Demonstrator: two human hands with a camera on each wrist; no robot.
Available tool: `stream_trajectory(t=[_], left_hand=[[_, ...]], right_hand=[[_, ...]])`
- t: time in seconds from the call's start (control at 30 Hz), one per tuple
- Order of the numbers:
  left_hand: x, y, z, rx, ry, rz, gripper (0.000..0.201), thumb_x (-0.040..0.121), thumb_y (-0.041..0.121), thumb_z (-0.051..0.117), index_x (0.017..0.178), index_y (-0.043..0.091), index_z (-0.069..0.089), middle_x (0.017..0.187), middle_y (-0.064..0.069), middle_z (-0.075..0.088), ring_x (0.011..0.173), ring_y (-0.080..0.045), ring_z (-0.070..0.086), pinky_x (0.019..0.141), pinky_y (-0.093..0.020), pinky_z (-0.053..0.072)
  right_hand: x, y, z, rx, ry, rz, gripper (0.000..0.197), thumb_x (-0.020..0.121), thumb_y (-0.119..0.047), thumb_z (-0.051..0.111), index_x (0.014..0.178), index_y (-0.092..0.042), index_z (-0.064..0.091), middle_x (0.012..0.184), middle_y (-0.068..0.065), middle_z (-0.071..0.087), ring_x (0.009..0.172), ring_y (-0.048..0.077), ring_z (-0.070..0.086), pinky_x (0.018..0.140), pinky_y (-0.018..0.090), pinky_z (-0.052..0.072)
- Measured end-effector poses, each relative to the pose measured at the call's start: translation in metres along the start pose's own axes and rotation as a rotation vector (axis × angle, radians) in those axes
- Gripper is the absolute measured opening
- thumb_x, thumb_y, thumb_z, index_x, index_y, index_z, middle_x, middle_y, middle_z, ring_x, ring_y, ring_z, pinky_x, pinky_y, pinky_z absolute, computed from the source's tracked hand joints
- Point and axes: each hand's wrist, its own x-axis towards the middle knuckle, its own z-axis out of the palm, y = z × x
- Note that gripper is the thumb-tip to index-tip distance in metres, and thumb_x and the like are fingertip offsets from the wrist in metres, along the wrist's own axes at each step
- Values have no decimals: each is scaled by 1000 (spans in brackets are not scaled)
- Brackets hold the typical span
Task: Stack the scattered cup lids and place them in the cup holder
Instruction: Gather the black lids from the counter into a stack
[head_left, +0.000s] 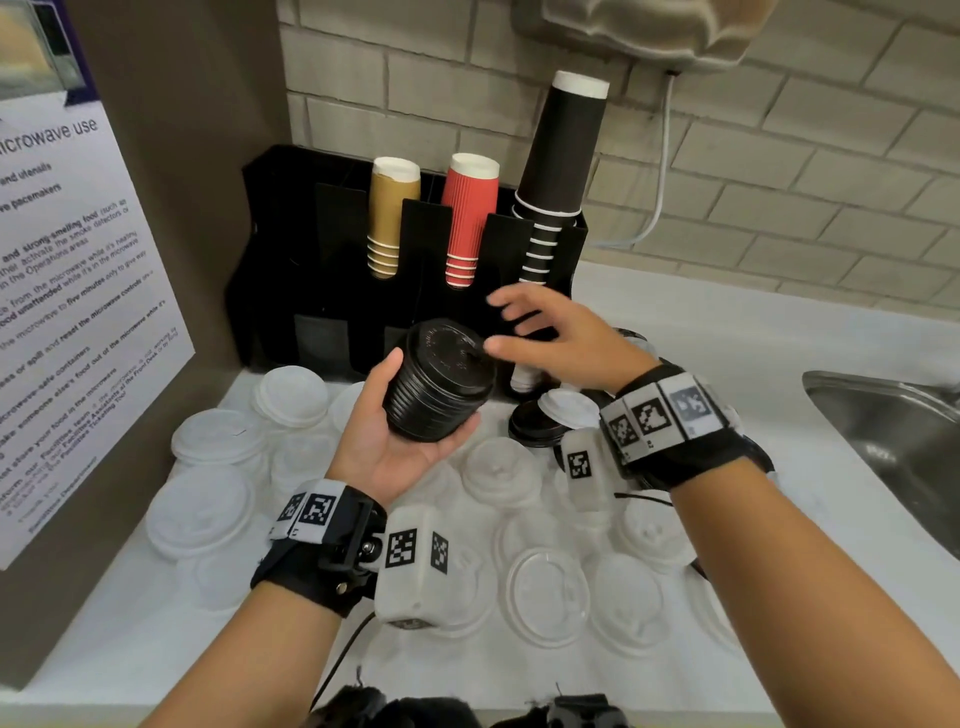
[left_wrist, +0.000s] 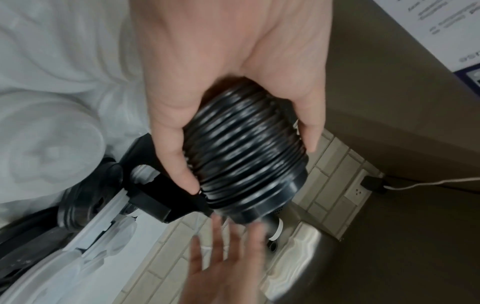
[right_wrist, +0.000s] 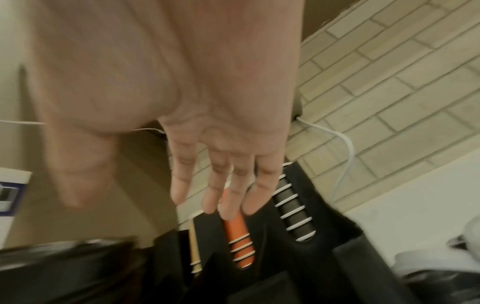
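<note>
Lying tilted in the left hand (head_left: 400, 441), whose fingers curl round it, the stack of black lids (head_left: 440, 383) points its long axis at the cup holder (head_left: 322, 291) along the worktop's back edge; right hand (head_left: 550, 332) hovers beside it, fingers spread and empty.

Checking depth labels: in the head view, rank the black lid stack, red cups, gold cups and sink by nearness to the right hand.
From the right hand:
1. Black lid stack, just left, in the left hand.
2. Red cups, behind, in the holder.
3. Gold cups, farther left in the holder.
4. Sink, far right.
</note>
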Motion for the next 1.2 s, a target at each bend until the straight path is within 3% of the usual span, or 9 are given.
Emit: stream_trajectory(t=[0.13, 0.3, 0.47, 0.63, 0.73, 0.83, 0.97, 1.1, 1.2], left_hand=[[0, 11, -5, -39, 3, 33, 70, 78, 48, 62, 136, 10, 54, 134, -20, 58, 126, -36, 54, 89, -44, 55], [-2, 18, -10, -31, -4, 45, 62, 78, 49, 62, 128, 12, 59, 132, -19, 60, 121, -34, 59, 91, -44, 54], [-4, 21, -10, -39, 17, 45, 65, 78, 48, 63, 132, 12, 57, 134, -19, 59, 124, -36, 56, 96, -45, 51], [-7, 18, -9, -24, 41, 42, 70, 79, 48, 61, 138, 12, 52, 135, -19, 58, 125, -37, 55, 96, -46, 51], [-9, 18, -8, -20, 53, 41, 71, 79, 48, 61, 139, 12, 51, 135, -19, 57, 125, -37, 55, 96, -46, 51], [-11, 18, -7, -18, 59, 49, 69, 78, 47, 61, 137, 11, 53, 134, -18, 59, 124, -35, 56, 96, -46, 51], [-13, 18, -5, -15, 69, 53, 68, 77, 47, 62, 135, 11, 54, 133, -18, 60, 123, -35, 57, 95, -45, 52], [-13, 18, -5, -13, 74, 56, 69, 78, 47, 61, 137, 12, 53, 134, -18, 59, 125, -35, 56, 96, -44, 51], [-13, 18, -5, -10, 73, 57, 68, 78, 47, 61, 135, 12, 54, 134, -18, 59, 124, -35, 57, 95, -44, 52]], right_hand=[[7, 24, -10, -439, -233, 153, 19, 90, -22, 63, 106, -17, 70, 85, -18, 58, 76, -2, 52, 78, 17, 37], [17, 43, 28, -734, -609, 179, 53, 87, -27, 64, 138, -21, 48, 140, 3, 48, 126, 21, 45, 105, 31, 37], [31, 59, 47, -1124, -677, 376, 89, 71, -51, 71, 145, -30, 29, 133, 7, 48, 131, 32, 30, 104, 52, 26], [31, 68, 51, -1254, -691, 387, 91, 64, -40, 74, 143, -38, 31, 141, 5, 42, 139, 38, 17, 104, 60, 20], [26, 70, 50, -1250, -702, 408, 78, 61, -32, 72, 132, -37, 40, 130, 13, 48, 127, 36, 34, 96, 58, 26], [26, 70, 48, -1234, -688, 395, 78, 53, -31, 73, 123, -39, 40, 91, 4, 45, 84, 25, 41, 79, 47, 32], [27, 78, 43, -1272, -663, 380, 93, 41, -47, 78, 127, -35, 43, 106, -1, 56, 104, 26, 47, 77, 42, 40], [25, 81, 34, -1135, -598, 432, 86, 36, -55, 69, 117, -47, 39, 76, -7, 46, 68, 15, 47, 53, 26, 38], [25, 80, 32, -1075, -603, 453, 82, 47, -57, 71, 121, -48, 36, 79, -9, 41, 76, 15, 42, 68, 31, 36]])
